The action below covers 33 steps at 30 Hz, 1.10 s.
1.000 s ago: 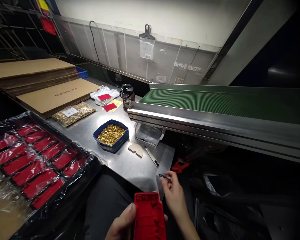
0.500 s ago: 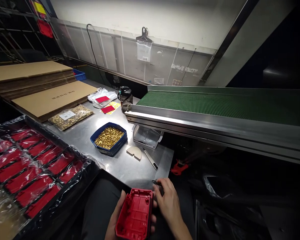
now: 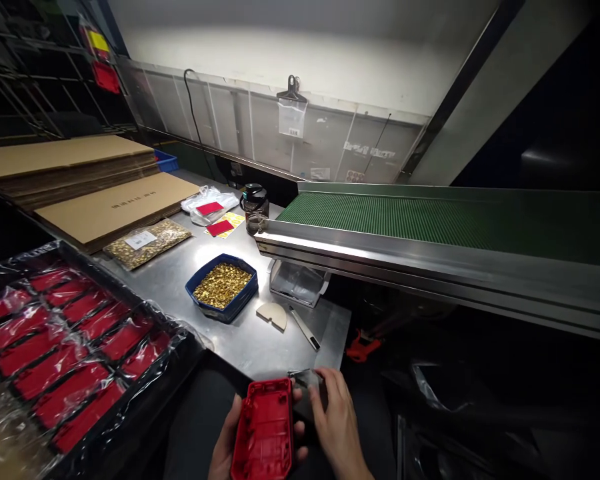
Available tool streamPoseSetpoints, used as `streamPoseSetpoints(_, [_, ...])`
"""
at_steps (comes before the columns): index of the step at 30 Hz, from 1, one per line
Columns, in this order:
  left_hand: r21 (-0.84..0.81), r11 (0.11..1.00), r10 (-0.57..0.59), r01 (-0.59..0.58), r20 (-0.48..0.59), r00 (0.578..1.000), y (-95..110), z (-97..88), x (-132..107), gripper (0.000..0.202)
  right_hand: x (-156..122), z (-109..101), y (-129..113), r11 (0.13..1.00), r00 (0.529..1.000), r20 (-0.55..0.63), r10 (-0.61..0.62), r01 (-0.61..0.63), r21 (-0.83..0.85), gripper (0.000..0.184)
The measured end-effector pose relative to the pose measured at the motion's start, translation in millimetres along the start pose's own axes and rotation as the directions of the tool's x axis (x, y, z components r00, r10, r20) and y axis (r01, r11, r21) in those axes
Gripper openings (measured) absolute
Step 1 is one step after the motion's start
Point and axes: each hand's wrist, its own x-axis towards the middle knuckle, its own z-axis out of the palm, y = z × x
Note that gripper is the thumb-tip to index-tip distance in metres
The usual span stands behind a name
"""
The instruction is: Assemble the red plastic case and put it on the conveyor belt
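Note:
My left hand (image 3: 225, 437) is wrapped around a red plastic casing (image 3: 265, 427), its hollow side with ribs and posts facing up. Just right of the casing, my right hand (image 3: 337, 420) has its fingers bent around a thin, see-through plastic piece (image 3: 307, 380) with a dark edge, perhaps a small bag; its exact kind is unclear. Beyond both hands, a blue tray (image 3: 233, 311) full of small brass-coloured parts (image 3: 223, 285) stands on the metal table. Beside it lie a beige half-disc (image 3: 271, 316) and a utility knife (image 3: 305, 329).
A box lined with black plastic (image 3: 155, 393) holds several red pieces at left. Flat cardboard (image 3: 125, 200) is stacked behind it, near a bag of brass parts (image 3: 147, 243). A green conveyor belt (image 3: 375, 217) extends right from a dark bottle (image 3: 255, 210).
The see-through piece at my right fingers now shows more fully beside the casing. The casing has shifted slightly left with my left hand. The whole view has tilted up a little.

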Motion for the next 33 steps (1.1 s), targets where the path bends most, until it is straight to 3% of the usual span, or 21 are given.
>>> streamPoseSetpoints(4, [0.028, 0.999, -0.030, 0.032, -0.060, 0.998, 0, -2.2, -1, 0.076, 12, -13, -1, 1.000, 1.000, -0.016, 0.015, -0.015, 0.008, 0.028])
streamPoseSetpoints(7, [0.003, 0.996, -0.088, 0.088, -0.082, 0.993, 2, -1.0, -1, 0.095, 48, -15, -10, 1.000, 1.000, -0.002, 0.002, -0.002, -0.017, 0.027])
streamPoseSetpoints(12, [0.057, 0.982, -0.172, 0.178, -0.094, 0.981, 9, 5.1, -3, 0.108, 111, 2, -28, 0.991, 0.996, 0.082, 0.027, -0.016, -0.133, 0.018])
streamPoseSetpoints(15, [0.108, 0.985, -0.128, 0.135, -0.069, 0.989, 8, 5.0, -6, 0.101, 127, 11, -31, 0.978, 0.986, 0.146, 0.075, -0.044, -0.204, 0.023])
streamPoseSetpoints(19, [0.108, 0.994, -0.025, 0.027, -0.018, 1.000, 2, 0.8, -15, 0.089, 125, 11, -25, 0.973, 0.977, 0.191, 0.090, -0.046, -0.226, 0.023])
streamPoseSetpoints(21, [0.156, 0.988, 0.019, -0.007, -0.071, 0.997, -2, -1.8, -19, 0.085, 117, 6, -21, 0.977, 0.978, 0.192, 0.085, -0.044, -0.210, 0.021])
streamPoseSetpoints(23, [0.316, 0.949, 0.067, -0.012, -0.164, 0.984, -4, -4.6, -21, 0.080, 106, 1, -17, 0.982, 0.980, 0.178, 0.087, -0.053, -0.183, 0.018])
streamPoseSetpoints(26, [0.623, 0.781, 0.234, -0.035, -0.241, 0.942, -9, -8.6, -13, 0.079, 86, -7, -13, 0.986, 0.983, 0.143, 0.112, -0.092, -0.139, 0.016])
streamPoseSetpoints(29, [0.814, 0.579, 0.382, -0.053, -0.213, 0.899, -18, -9.3, -1, 0.097, 67, -13, -8, 0.987, 0.984, 0.115, 0.139, -0.129, -0.094, 0.021])
streamPoseSetpoints(33, [0.865, 0.502, 0.377, -0.022, -0.196, 0.905, -28, -2.6, 7, 0.105, 53, -20, -1, 0.987, 0.982, 0.098, 0.162, -0.159, -0.037, 0.024])
